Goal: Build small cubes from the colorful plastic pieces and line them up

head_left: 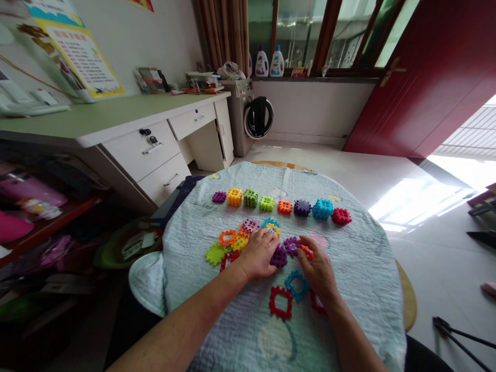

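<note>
My left hand point(260, 256) is closed on a purple block point(279, 257) made of notched tiles, low over the cloth. My right hand point(321, 268) has its thumb and fingertips at the edge of a flat purple notched tile point(290, 246), just right of that block. An orange tile point(308, 252) shows between the right thumb and fingers; whether it is gripped too is unclear. Nearer my body lie a blue square frame point(287, 281) and a red square frame point(271, 302). Another red frame point(318, 305) is partly covered by my right wrist.
Built blocks, among them a yellow one point(234, 197) and a blue one point(323, 209), form a row across the far side of the round, cloth-covered table point(360, 289). Loose tiles, including a lime one point(215, 254), are heaped left of my left hand. A desk point(127, 119) stands beyond.
</note>
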Tool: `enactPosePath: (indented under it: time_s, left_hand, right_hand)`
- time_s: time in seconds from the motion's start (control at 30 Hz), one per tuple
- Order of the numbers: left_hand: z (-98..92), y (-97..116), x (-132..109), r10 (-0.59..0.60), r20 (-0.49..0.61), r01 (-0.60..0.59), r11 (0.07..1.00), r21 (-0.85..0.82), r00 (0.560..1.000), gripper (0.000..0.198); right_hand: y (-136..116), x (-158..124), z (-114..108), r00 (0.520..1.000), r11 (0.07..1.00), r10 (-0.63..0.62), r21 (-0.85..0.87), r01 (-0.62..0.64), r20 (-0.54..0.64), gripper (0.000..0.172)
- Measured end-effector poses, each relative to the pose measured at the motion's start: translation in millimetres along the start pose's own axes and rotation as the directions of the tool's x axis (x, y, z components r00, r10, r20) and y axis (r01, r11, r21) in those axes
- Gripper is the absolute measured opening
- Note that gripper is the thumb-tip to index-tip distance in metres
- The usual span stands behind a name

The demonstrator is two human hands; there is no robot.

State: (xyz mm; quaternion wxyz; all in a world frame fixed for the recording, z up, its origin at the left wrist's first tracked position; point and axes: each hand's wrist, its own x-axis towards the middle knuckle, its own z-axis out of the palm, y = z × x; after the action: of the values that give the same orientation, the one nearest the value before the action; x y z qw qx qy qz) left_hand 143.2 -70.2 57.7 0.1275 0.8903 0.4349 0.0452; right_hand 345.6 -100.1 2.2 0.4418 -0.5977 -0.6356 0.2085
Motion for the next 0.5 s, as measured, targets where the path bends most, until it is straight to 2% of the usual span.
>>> enactPosePath:
  time_s: [0.13,0.37,0.5]
  left_hand:
    - [-5.3,4.7,4.6,0.031,0.040,-0.034,0.995,0.091,0.999,0.037]
    - [-8.7,11.6,15.1,0.024,0.116,-0.042,0.987,0.154,0.993,0.039]
    - [-7.3,6.1,19.0,0.056,0.093,-0.066,0.992,0.107,0.994,0.034]
  right_hand:
    - [-2.4,0.7,-0.5,1.000,1.000,0.007,-0.001,-0.007,-0.009,0.032]
    - [-1.4,-0.8,0.8,0.999,0.999,0.043,0.025,-0.044,0.022,0.034]
    - [-1.6,-1.2,0.6,0.998,0.997,0.058,0.047,-0.058,0.009,0.035]
